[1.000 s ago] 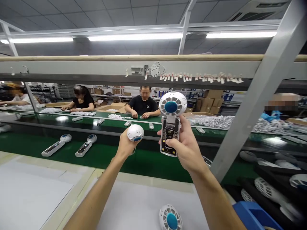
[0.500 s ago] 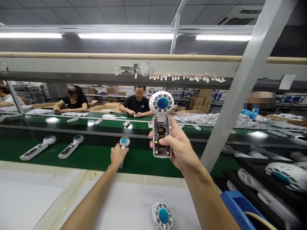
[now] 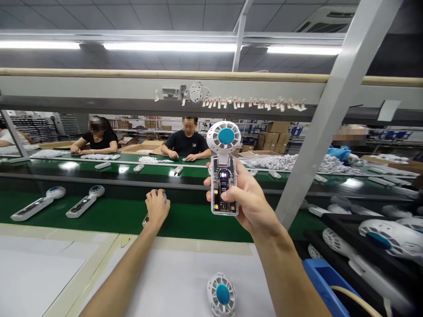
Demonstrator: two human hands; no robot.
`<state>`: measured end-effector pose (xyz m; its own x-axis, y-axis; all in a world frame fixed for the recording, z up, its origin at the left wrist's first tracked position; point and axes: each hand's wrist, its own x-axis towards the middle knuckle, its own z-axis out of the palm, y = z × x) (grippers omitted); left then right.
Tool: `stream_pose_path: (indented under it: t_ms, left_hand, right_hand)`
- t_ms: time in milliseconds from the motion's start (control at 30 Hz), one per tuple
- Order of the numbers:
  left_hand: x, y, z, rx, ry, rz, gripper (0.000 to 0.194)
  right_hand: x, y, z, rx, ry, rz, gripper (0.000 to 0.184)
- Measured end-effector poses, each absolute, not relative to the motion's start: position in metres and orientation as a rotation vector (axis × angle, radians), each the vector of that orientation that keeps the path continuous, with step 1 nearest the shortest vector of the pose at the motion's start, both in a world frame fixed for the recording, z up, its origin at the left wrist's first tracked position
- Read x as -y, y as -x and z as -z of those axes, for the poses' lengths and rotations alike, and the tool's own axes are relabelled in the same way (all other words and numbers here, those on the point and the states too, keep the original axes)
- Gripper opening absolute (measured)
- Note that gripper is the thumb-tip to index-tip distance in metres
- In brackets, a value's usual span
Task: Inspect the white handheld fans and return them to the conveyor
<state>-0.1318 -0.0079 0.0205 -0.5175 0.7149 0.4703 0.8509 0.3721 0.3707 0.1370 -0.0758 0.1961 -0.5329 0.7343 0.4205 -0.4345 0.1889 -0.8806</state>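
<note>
My right hand (image 3: 247,200) is closed round a handheld fan (image 3: 224,169), held upright in front of me. The fan has a white round head with a blue hub and a clear handle showing a small lit display and yellow parts. My left hand (image 3: 156,207) reaches out over the green conveyor belt (image 3: 109,215) and lies over a second handheld fan (image 3: 146,218), which is mostly hidden under the fingers. A loose white fan head (image 3: 221,294) with a blue hub lies on the white work surface (image 3: 175,286) near me.
Two more handheld fans (image 3: 33,207) (image 3: 84,202) lie on the belt at the left. A black tray (image 3: 373,237) at the right holds several fans, above a blue bin (image 3: 325,279). A slanted metal post (image 3: 317,141) stands at the right. Other people work across a farther belt.
My left hand has gone forward and down with its fan, from chest height to the belt. My right hand has kept its fan upright, nearly still; the handle's display looks lit now.
</note>
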Motion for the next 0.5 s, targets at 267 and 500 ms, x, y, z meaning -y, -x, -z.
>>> stream_pose_path:
  t_ms: [267, 500]
  left_hand:
    - [0.006, 0.109, -0.04, 2.376, 1.577, 0.876, 0.027]
    - [0.002, 0.029, -0.041, 2.425, 2.091, 0.875, 0.029]
  right_hand:
    - [0.081, -0.147, -0.203, 1.491, 0.225, -1.534, 0.071]
    - [0.08, -0.16, -0.207, 1.485, 0.144, -1.516, 0.067]
